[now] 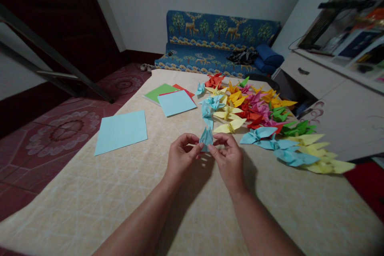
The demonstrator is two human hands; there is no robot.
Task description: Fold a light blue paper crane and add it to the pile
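A small piece of folded light-blue paper [206, 137], narrow and pointed at the top, is held upright just above the table. My left hand [186, 151] pinches its lower left side between thumb and fingers. On the opposite side, my right hand [227, 156] grips it the same way, with the thumb on the front face. Just beyond the hands lie folded paper cranes: a light-blue crane [207, 111] and a yellow crane [230, 125]. The lower edge of the held paper is partly covered by my thumbs.
Many coloured cranes [255, 106] spread over the table's right side. A light-blue sheet [121, 132] lies at left; another blue sheet [177, 103] overlaps a green sheet [160, 93] and red paper. Behind the patterned tablecloth [126, 200] stands a blue sofa [207, 54]; a white cabinet [345, 104] is right.
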